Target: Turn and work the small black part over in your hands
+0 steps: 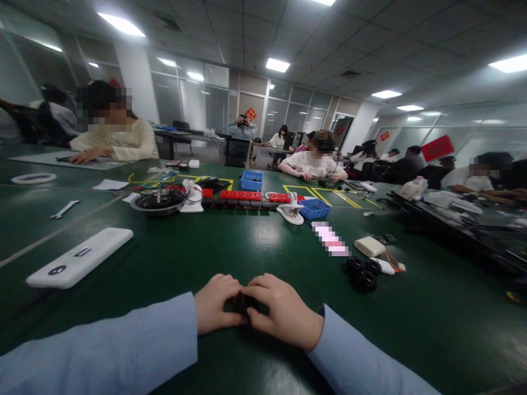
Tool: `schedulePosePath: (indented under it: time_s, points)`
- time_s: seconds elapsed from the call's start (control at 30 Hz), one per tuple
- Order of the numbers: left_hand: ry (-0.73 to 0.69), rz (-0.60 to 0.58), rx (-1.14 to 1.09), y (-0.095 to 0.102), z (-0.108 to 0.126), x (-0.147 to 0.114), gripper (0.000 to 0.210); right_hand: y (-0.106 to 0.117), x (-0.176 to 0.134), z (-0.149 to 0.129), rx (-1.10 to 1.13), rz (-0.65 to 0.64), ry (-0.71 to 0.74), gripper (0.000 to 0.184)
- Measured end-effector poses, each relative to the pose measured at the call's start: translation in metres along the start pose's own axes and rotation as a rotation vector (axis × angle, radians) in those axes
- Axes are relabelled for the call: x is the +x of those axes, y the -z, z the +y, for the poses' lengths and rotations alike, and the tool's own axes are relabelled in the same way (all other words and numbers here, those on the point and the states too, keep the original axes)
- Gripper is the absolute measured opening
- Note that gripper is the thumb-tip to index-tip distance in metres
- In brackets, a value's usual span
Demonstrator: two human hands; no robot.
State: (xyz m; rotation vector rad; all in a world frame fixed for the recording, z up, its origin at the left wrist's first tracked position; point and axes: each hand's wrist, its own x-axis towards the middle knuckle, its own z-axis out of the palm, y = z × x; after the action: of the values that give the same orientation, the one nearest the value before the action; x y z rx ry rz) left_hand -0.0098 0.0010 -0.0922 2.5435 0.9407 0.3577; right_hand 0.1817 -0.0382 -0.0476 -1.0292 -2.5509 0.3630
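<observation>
A broad, glossy dark-green tabletop (255,247) spreads below both forearms. On its left lies a long, smooth white device with rounded corners (93,253). Closest to the camera, the right hand (284,312) and the left hand (214,302) meet at their fingers. To their right sit a cluster of round black wheels (362,272) and a cream, rounded box (369,246). A small dark object (242,302), mostly hidden, is pinched narrowly between both hands.

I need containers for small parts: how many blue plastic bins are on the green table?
2. One blue bin is beyond the red strip; the other bin is nearer, just right of the white clamp. More may be hidden behind the clutter.
</observation>
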Motion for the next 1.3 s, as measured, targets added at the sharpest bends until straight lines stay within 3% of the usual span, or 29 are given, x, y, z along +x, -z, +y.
schedulePosePath:
  time_s: [0.47, 0.8, 1.0, 1.17, 1.3]
  points:
    - [-0.025, -0.022, -0.022, 0.003, -0.001, -0.001, 0.024, -0.012, -0.001, 0.003, 0.281, 0.013, 0.043, 0.043]
    - [0.001, -0.007, -0.018, 0.003, 0.003, -0.001, 0.023, -0.022, -0.003, 0.004, 0.035, 0.127, 0.175, 0.031]
    - [-0.03, 0.012, 0.025, 0.0, -0.001, 0.0, 0.029, -0.02, -0.004, 0.003, 0.015, 0.132, 0.238, 0.031]
    - [-0.052, 0.017, 0.002, -0.004, -0.006, 0.0, 0.029, -0.012, -0.007, -0.001, 0.085, 0.295, 0.296, 0.036]
    - [-0.03, 0.02, 0.002, -0.003, -0.006, -0.001, 0.031, -0.006, -0.006, -0.002, 0.089, 0.384, 0.133, 0.028]
